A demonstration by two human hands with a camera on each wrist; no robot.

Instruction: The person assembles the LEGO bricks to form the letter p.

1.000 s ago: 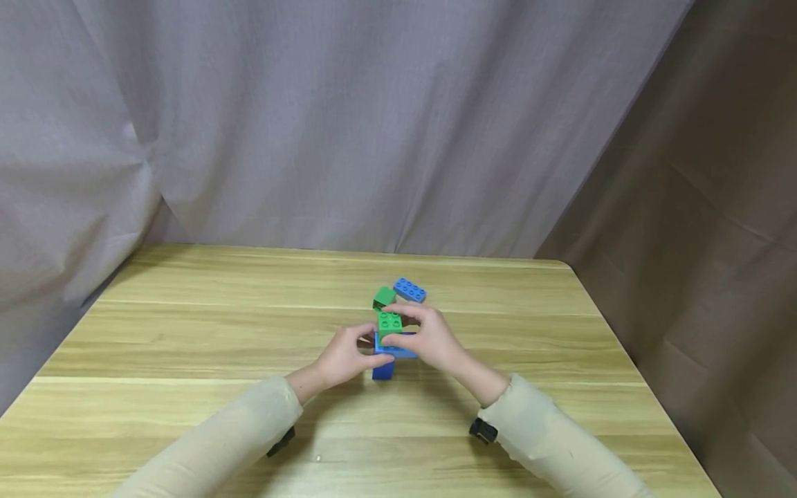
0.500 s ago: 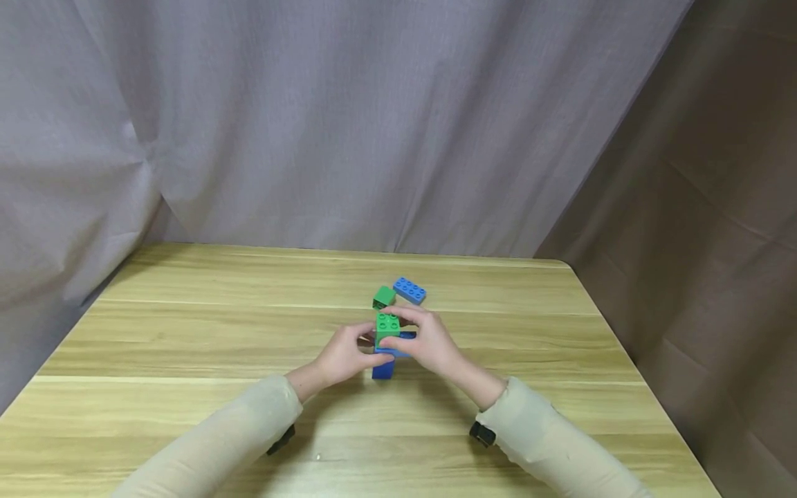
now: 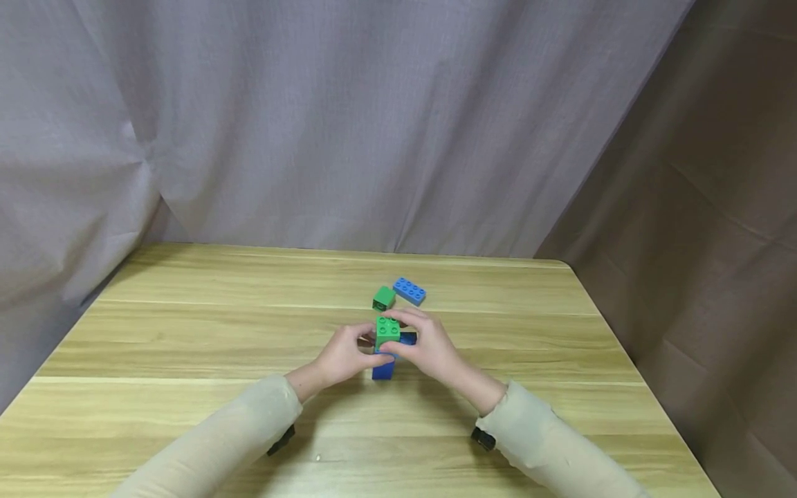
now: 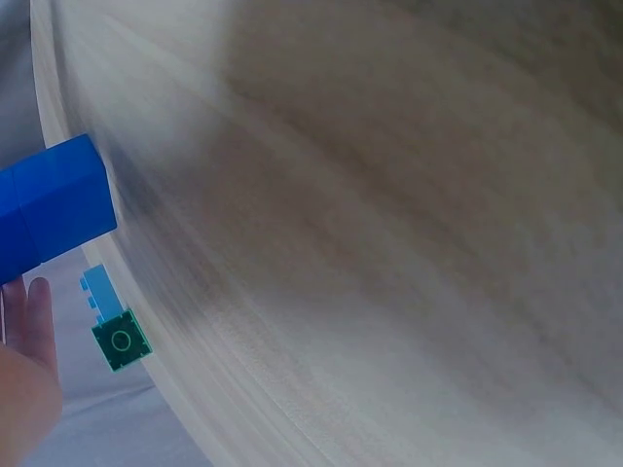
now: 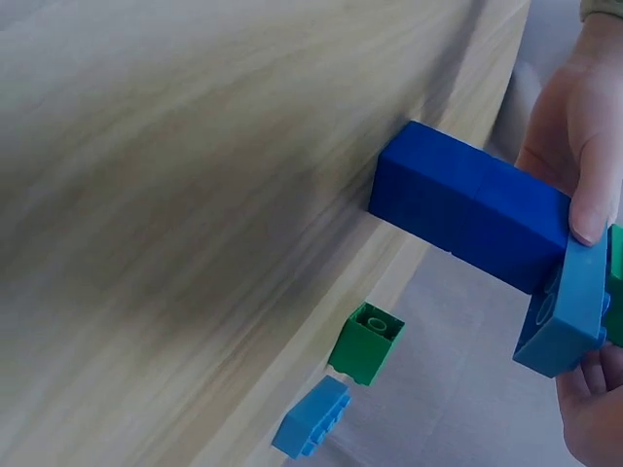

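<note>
In the head view, a dark blue column of bricks stands upright on the table. Across its top lies a lighter blue brick, its free end jutting out to the right. My left hand holds the upper part of this stack, its thumb in front by the joint. With thumb and fingers, my right hand pinches a green square brick over the left end of the lighter blue brick. Whether the green brick's underside is fully seated cannot be seen. Parts of the fingers are hidden behind the bricks.
Just behind the stack, a second green brick lies on its side, its hollow underside showing. Beside it a flat blue brick rests studs up. The wooden table reaches back to a grey curtain.
My right hand has shifted the green brick slightly left, then lower onto the lighter blue brick. My left hand has stayed in place on the stack. The loose bricks have not moved.
</note>
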